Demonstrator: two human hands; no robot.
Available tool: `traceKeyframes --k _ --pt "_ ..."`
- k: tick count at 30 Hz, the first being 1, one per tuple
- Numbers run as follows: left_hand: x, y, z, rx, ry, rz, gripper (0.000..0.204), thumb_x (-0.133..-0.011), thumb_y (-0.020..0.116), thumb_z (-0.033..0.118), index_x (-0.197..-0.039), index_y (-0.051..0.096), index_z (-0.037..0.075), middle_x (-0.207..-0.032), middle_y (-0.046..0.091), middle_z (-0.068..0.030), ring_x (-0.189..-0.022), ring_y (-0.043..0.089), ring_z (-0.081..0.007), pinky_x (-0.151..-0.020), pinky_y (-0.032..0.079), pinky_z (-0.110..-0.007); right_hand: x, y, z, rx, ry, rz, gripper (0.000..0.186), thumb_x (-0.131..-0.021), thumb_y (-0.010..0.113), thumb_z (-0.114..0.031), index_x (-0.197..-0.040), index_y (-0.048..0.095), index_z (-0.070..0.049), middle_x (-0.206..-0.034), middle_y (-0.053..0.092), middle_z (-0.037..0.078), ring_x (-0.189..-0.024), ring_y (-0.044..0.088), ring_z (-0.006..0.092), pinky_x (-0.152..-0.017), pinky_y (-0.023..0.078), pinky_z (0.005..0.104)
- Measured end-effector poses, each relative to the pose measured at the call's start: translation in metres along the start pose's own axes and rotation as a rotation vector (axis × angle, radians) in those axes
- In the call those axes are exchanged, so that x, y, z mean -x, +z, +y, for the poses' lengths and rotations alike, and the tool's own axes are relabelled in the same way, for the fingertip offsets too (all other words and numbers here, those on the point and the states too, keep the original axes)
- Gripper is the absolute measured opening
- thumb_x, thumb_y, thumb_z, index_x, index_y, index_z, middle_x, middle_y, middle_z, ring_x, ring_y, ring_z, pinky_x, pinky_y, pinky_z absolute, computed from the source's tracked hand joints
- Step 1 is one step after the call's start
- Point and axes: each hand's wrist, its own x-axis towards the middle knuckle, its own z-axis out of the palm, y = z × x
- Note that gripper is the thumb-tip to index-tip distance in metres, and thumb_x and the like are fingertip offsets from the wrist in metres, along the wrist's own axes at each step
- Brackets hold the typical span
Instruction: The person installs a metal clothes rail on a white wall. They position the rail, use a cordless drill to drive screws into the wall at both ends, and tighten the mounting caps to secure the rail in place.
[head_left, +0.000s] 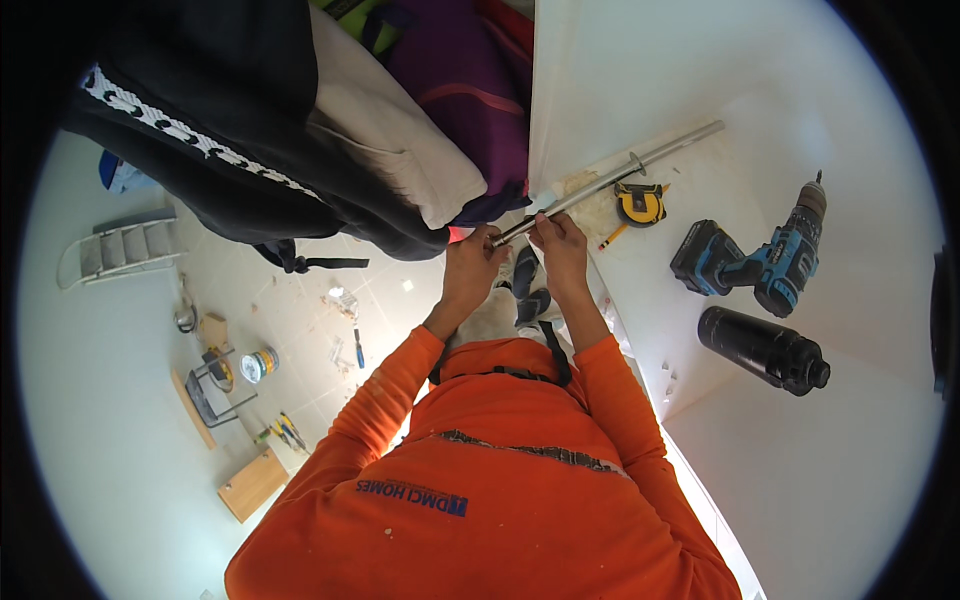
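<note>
Metal rod [608,181] pinched in the fingers of the left hand [472,268] and right hand [562,258]; capped black bottle [756,345], contents hidden, lies beside a drill [793,255]

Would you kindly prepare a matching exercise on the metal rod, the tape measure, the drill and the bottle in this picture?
Things:
1. metal rod
2. tape measure
3. drill
4. bottle

Descriptions:
A. blue and black
B. black, lying on its side
C. held by the left hand and the right hand
D. yellow and black

Pairs: 1-C; 2-D; 3-A; 4-B
</note>
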Motion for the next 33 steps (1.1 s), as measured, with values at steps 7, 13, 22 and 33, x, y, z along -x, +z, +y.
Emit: traceKeyframes --k 7,13,22,33 --pt "0.005 -0.004 0.006 0.034 0.051 0.012 0.035 -0.09 0.077 0.008 -0.122 0.066 -0.003 -0.084 0.076 -0.0138 -0.081 0.079 -0.0196 -0.067 0.059 -0.029 0.0 0.0 0.007 -0.039 -0.025 0.009 0.024 -0.104 0.069 -0.022 -0.108 0.064 0.001 -0.102 0.072 0.008 -0.093 0.068 0.0136 -0.093 0.054 0.0299" --pt "0.008 -0.005 -0.005 0.225 -0.037 0.011 0.038 -0.09 0.079 0.011 -0.124 0.067 0.0 -0.091 0.078 -0.0117 -0.084 0.077 -0.0158 -0.072 0.057 -0.027 -0.001 0.001 0.008 -0.07 -0.028 0.02 0.022 -0.103 0.068 -0.02 -0.108 0.064 0.001 -0.101 0.072 0.007 -0.093 0.067 0.0127 -0.093 0.053 0.0291" --pt "0.01 -0.003 -0.003 0.243 -0.032 0.079 0.041 -0.09 0.079 0.011 -0.128 0.067 0.001 -0.092 0.077 -0.0102 -0.089 0.075 -0.0144 -0.077 0.057 -0.028 -0.001 0.003 0.006 -0.066 -0.02 0.033 0.022 -0.104 0.067 -0.02 -0.109 0.064 0.001 -0.101 0.071 0.006 -0.091 0.066 0.0122 -0.091 0.052 0.0284" --pt "0.011 0.011 -0.029 0.182 0.153 0.124 0.047 -0.093 0.076 0.006 -0.138 0.063 0.002 -0.117 0.074 -0.0126 -0.106 0.073 -0.0186 -0.093 0.06 -0.034 0.003 0.006 0.003 -0.013 -0.027 0.051 0.023 -0.104 0.067 -0.024 -0.109 0.064 -0.002 -0.102 0.071 0.004 -0.096 0.064 0.012 -0.09 0.05 0.0291"
